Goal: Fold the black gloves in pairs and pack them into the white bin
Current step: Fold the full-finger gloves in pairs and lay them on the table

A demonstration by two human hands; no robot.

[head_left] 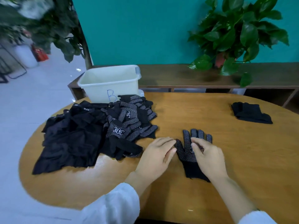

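A dotted black glove (188, 148) is laid flat on the worktop (242, 159), its long axis running from the cuff nearest the person to the fingertips pointing away toward the white bin (110, 84). The right hand (207, 157) is rested over the glove's palm with loosely bent fingers; whether fabric is pinched there cannot be told. The glove's thumb edge is touched by the left hand (157, 155), its grip narrow and nothing seen held. The bin is placed well beyond the glove and to its left, with the glove pile (131, 122) and dark clothes (72, 136) heaped between. A folded bundle (250, 113) is set beyond the glove to its right. Bare worktop is left around the glove for a lengthwise fold, judged the likely coming move
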